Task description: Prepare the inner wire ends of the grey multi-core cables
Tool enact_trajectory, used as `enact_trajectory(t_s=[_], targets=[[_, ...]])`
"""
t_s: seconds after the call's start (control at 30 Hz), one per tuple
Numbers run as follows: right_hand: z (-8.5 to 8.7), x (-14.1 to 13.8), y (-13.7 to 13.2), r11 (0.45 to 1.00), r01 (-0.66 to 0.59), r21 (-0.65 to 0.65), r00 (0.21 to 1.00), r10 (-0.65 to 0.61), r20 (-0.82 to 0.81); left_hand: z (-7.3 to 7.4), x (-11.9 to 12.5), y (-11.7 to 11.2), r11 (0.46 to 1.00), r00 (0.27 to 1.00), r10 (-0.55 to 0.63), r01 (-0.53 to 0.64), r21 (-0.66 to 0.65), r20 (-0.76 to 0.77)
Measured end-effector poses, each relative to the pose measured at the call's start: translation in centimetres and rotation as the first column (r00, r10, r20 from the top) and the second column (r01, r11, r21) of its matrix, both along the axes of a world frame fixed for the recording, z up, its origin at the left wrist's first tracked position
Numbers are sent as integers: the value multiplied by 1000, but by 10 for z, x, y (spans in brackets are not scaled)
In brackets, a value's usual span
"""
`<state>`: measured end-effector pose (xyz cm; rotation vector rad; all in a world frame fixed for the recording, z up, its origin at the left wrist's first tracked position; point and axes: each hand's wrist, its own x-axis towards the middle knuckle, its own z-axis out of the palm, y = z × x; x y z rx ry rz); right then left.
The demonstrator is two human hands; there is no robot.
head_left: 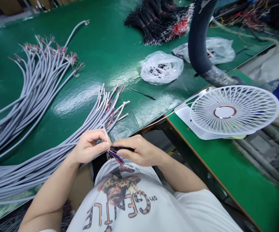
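My left hand (89, 145) is closed in a pinch on the stripped end of a grey cable (105, 132) at the near edge of the green table (105, 48). My right hand (139, 149) is closed right beside it, gripping a thin dark tool (125, 149) against the cable's loose coloured wires (115, 156). Both hands hover close to my chest. A fan of grey cables with stripped ends (91, 122) lies just beyond my left hand.
A larger bundle of grey cables (33, 83) spreads across the table's left. Two plastic bags (161, 67) of small parts, a thin dark probe (143, 93), black wire bundles (161, 19), a ribbed hose (198, 38) and a white fan (233, 111) lie to the right.
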<state>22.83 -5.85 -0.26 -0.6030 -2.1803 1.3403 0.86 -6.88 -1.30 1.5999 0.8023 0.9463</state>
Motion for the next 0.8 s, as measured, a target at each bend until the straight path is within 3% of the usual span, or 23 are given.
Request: enact_trajectory(t_s=[0.47, 0.67, 0.8], targets=[[3, -4, 9, 997, -74, -21, 997, 74, -15, -1, 0, 1, 998, 999, -47, 46, -37, -11], [1, 1, 13, 998, -31, -57, 998, 28, -61, 0, 1, -1, 989, 999, -7, 14, -146, 54], [5, 1, 22, 986, 115, -119, 989, -125, -80, 0, 3, 0, 988, 999, 18, -10, -153, 50]])
